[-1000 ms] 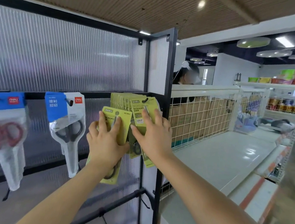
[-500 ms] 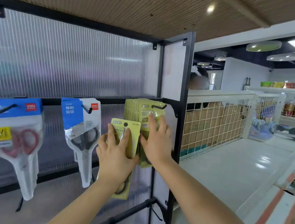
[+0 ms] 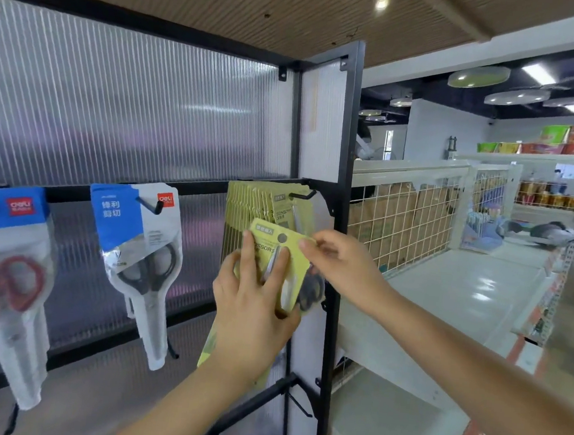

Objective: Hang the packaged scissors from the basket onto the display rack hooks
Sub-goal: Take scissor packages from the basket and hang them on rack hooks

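My left hand [image 3: 251, 303] grips a yellow-green scissors pack [image 3: 276, 247], tilted, just below the rack's rightmost hook [image 3: 302, 195]. My right hand [image 3: 338, 267] pinches the pack's top right corner beside its round hang hole. A row of several matching yellow-green packs [image 3: 262, 201] hangs on that hook behind the held pack. More yellow-green card shows under my left wrist. No basket is in view.
Two blue-topped scissors packs hang further left, one with black handles [image 3: 139, 240], one with red handles [image 3: 3, 270]. The black rack post [image 3: 342, 221] stands just right of my hands. White wire-backed shelving [image 3: 446, 264] runs off to the right.
My left hand has raised and tilted its pack in front of the hanging row. My right hand has left the hanging packs and taken the held pack's top corner. The view has shifted.
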Motion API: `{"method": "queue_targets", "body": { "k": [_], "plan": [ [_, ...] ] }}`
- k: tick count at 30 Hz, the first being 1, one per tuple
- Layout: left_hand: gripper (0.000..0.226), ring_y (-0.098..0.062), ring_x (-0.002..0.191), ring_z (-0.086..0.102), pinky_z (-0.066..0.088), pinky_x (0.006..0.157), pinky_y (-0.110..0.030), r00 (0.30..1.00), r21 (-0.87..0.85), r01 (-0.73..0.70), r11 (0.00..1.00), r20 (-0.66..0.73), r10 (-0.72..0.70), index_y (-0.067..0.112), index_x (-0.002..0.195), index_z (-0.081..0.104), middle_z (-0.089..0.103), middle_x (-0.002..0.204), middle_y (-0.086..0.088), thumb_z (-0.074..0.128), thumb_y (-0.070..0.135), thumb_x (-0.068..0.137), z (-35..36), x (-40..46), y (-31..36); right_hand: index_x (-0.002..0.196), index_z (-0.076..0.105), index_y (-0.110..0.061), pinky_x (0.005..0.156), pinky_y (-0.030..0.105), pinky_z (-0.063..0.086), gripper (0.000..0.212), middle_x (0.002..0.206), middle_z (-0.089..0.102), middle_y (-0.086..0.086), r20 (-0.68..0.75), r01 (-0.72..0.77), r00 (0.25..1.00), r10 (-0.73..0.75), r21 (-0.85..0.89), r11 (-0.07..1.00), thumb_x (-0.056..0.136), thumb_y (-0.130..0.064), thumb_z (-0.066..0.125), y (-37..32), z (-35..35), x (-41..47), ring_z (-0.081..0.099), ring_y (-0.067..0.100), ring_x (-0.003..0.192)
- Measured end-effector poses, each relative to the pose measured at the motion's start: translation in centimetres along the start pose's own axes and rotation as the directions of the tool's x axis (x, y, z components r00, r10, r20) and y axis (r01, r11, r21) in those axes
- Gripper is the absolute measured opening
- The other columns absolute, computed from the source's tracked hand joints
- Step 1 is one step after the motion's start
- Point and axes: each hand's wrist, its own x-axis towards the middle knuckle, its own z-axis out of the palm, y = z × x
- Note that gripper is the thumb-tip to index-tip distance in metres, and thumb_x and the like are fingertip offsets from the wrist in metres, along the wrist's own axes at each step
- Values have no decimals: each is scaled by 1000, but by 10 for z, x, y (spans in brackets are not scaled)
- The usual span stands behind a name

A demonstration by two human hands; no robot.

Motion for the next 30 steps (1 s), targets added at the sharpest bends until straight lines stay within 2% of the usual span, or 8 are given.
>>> {"method": "queue_targets", "body": {
  "k": [3,6,8,11,15,18,22,30],
  "plan": [
    [82,-35,117,32,43,86,-51,1000,-50,-11,999,-20,10,19,133,46,32,146,-28,74,53,64,2,2,8,84,60,-14,62,24,54,10,76,69,5,41,-31,999,28,72,997,93,-20,58,-9,-9,1,61,3,56],
    [90,-28,127,28,31,100,-39,998,-235,56,970,-9,-60,18,143,31,25,151,-20,66,59,71,0,3,11,86,59,-22,62,21,55,10,84,69,1,21,-22,1000,21,73,997,95,-21,54,-16,-24,6,64,4,65],
    [84,-17,127,36,29,104,-24,972,-480,235,845,101,-213,16,142,34,33,143,-6,75,43,73,-3,4,12,86,58,-26,64,21,55,10,87,69,-5,11,-27,1000,26,55,998,95,-23,53,-18,-37,12,66,8,76],
    [21,3,78,57,42,67,-7,871,-648,491,583,361,-333,24,98,60,59,103,0,73,24,81,-7,10,13,90,61,-23,66,22,56,8,84,69,-7,-9,-90,996,92,134,987,94,-20,55,-19,-53,24,66,7,76],
    [15,-13,68,55,53,58,-22,745,-708,658,258,561,-361,11,73,60,57,75,-3,67,6,85,1,12,9,104,63,-13,75,32,57,15,94,70,3,28,-134,991,131,181,974,93,-21,55,-17,-61,35,66,13,82],
    [14,-20,66,55,57,56,-24,743,-718,659,222,577,-340,0,74,59,57,73,-13,63,3,87,1,9,5,107,62,-12,75,30,57,18,96,70,2,26,-145,989,143,191,971,93,-21,55,-15,-59,38,66,12,83],
    [12,-6,55,55,51,52,-15,755,-735,651,191,599,-268,-2,77,57,52,70,-11,62,3,87,-6,10,6,123,58,-7,72,29,58,36,111,66,7,-28,-184,981,193,196,963,91,-24,59,-12,-56,48,64,19,98],
    [20,-8,53,48,53,54,-18,780,-718,625,307,561,-276,2,72,53,46,61,-5,62,6,89,-3,16,9,117,59,-9,59,20,56,28,99,68,4,-53,-250,963,265,204,947,92,-21,59,-9,-44,65,65,11,80]
  ]
}}
